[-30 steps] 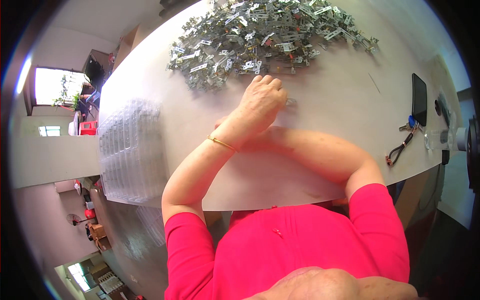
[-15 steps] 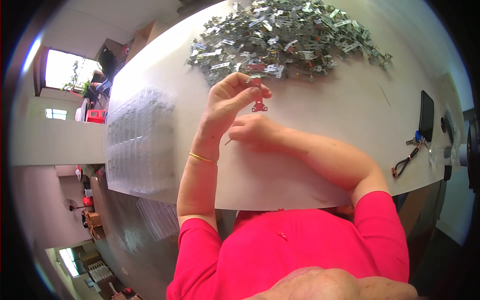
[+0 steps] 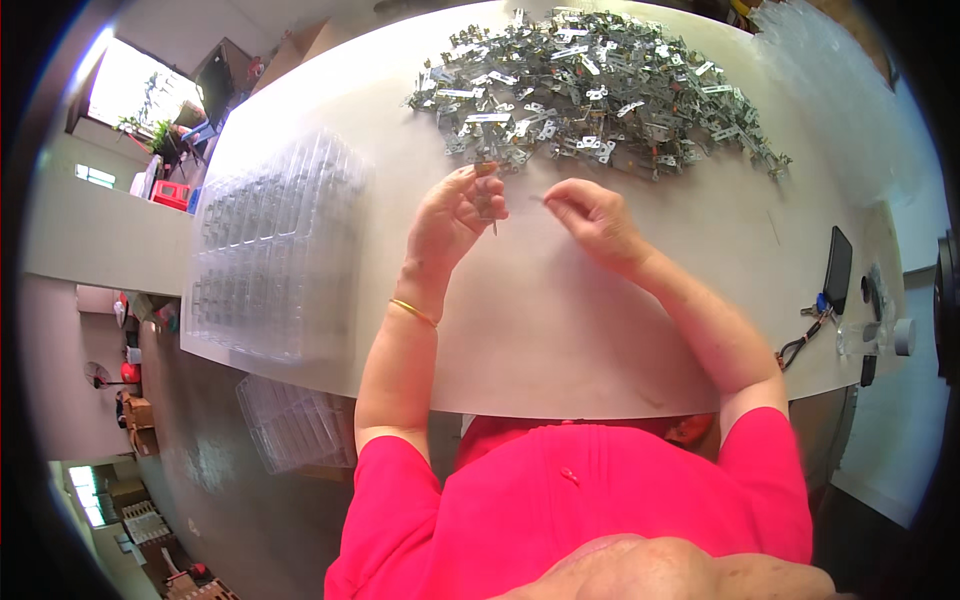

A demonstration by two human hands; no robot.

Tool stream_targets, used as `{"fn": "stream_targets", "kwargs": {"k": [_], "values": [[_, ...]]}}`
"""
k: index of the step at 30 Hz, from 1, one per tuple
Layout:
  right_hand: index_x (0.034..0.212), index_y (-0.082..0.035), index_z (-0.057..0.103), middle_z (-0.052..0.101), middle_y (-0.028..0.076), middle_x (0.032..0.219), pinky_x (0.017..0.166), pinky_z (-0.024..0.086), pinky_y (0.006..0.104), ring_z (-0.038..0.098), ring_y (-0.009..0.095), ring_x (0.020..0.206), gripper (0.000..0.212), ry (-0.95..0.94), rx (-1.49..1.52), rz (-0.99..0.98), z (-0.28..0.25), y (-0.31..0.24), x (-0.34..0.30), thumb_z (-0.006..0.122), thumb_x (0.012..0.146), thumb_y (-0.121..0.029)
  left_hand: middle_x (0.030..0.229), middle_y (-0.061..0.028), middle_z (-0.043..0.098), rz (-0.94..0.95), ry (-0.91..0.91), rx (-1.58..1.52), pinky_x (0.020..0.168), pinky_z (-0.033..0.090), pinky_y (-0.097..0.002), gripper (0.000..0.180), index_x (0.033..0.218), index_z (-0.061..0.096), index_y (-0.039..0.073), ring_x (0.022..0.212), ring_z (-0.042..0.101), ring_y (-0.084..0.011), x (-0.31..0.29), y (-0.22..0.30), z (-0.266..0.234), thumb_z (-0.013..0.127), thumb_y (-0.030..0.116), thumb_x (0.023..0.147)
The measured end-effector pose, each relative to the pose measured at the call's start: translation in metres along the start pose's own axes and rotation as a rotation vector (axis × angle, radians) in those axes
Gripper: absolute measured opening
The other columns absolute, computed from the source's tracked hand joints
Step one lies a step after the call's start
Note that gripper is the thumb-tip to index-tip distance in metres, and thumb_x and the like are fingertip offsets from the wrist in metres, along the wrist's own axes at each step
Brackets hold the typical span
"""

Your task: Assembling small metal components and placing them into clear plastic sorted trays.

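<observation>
My left hand (image 3: 446, 222) is raised over the table just this side of the pile, its fingers closed round a small metal bracket (image 3: 486, 204). Part of the bracket is covered by those fingers. My right hand (image 3: 597, 222) is to the right of it, thumb and forefinger pinched together. Something thin and greyish shows at those fingertips, too small and blurred to name. A gap separates the two hands. Beyond them lies a wide heap of flat metal brackets (image 3: 600, 95).
Clear plastic trays (image 3: 275, 250) holding rows of parts are stacked on the table's left. More clear trays (image 3: 295, 425) are below the table edge. At right lie a black phone (image 3: 839, 268), keys on a dark strap (image 3: 797, 345) and clear plastic sheeting (image 3: 830, 100).
My right hand has moved right and upward, away from beneath my left hand. My left hand has turned and lowered slightly, still holding the bracket, which no longer looks red. The view has shifted.
</observation>
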State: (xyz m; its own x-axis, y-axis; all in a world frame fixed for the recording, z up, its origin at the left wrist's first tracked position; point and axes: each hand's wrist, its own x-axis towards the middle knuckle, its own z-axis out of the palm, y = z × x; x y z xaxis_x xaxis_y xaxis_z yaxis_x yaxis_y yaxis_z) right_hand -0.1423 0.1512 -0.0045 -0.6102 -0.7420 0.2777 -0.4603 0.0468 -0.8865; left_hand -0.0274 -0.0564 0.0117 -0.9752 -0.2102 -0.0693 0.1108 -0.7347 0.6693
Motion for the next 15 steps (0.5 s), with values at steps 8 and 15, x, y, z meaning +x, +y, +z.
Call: {"fn": "stream_targets", "kwargs": {"k": [8, 15], "values": [[0.104, -0.005, 0.065, 0.061, -0.002, 0.076, 0.059, 0.046, 0.0209, 0.054, 0.004, 0.067, 0.012, 0.089, 0.432, 0.296, 0.008, -0.006, -0.009, 0.058, 0.099, -0.014, 0.078, -0.0046, 0.065, -0.109, 0.102, 0.332, 0.049, 0.049, -0.0245, 0.03, 0.115, 0.062, -0.002, 0.056, 0.06, -0.0102, -0.004, -0.025, 0.008, 0.053, 0.023, 0.102], [0.104, -0.005, 0.066, 0.06, -0.003, 0.076, 0.06, 0.047, 0.0207, 0.055, 0.004, 0.067, 0.012, 0.083, 0.426, 0.27, 0.01, -0.004, -0.017, 0.058, 0.099, -0.013, 0.071, -0.0034, 0.064, -0.162, 0.127, 0.483, 0.044, 0.041, -0.0194, 0.027, 0.114, 0.064, 0.002, 0.049, 0.056, -0.008, -0.007, -0.031, 0.015, 0.057, 0.025, 0.1]]}}
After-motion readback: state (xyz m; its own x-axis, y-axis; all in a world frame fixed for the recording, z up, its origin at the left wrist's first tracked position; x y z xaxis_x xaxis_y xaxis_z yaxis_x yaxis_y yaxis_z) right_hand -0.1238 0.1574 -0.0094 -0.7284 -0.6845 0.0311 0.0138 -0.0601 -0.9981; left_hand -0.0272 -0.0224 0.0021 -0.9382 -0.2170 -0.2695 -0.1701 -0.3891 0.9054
